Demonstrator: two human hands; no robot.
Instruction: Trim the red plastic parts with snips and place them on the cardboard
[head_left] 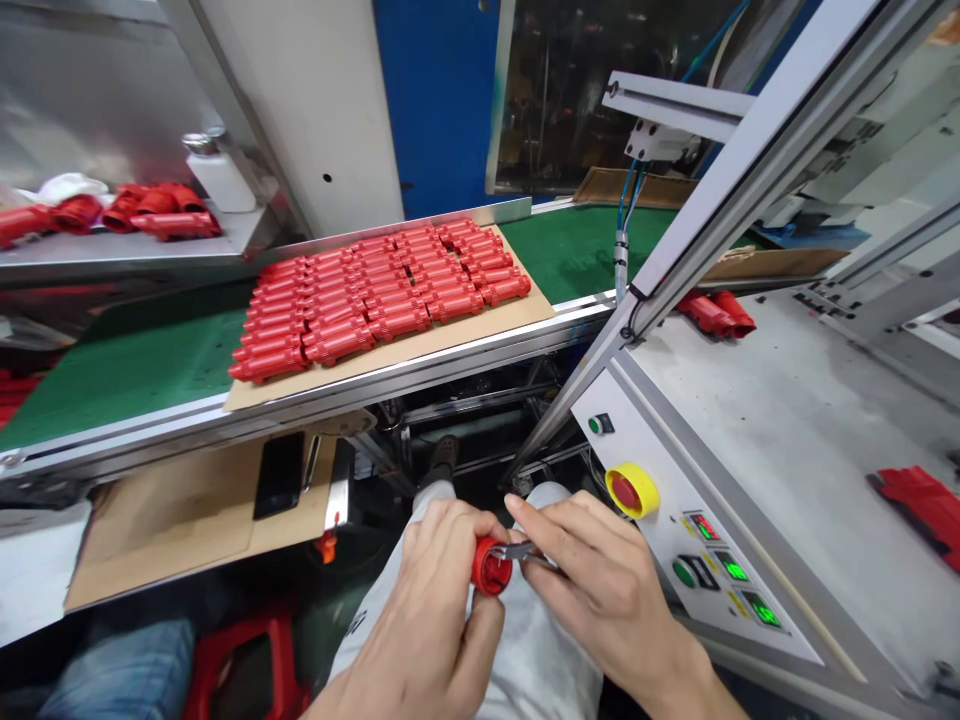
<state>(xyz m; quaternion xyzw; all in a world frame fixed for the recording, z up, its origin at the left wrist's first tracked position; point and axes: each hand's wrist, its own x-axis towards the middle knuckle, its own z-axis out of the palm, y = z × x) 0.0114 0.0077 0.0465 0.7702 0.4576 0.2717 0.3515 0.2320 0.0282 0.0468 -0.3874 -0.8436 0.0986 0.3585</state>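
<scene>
My left hand (pixel 431 590) is wrapped round a red plastic part (pixel 491 566), its round open end facing the camera, held over my lap. My right hand (pixel 592 575) pinches a small metal cutter (pixel 517 551) whose tip touches the rim of the red part. Both hands are closed. On the green conveyor belt (pixel 120 365) lies a cardboard sheet (pixel 420 345) carrying several rows of the same red parts (pixel 379 290).
A control panel (pixel 697 540) with a red emergency button (pixel 631 490) and green lit buttons sits right of my hands. More red parts lie on the left shelf (pixel 142 212), by the frame (pixel 716 312) and at the right edge (pixel 926 505). A phone (pixel 279 474) rests on cardboard below the belt.
</scene>
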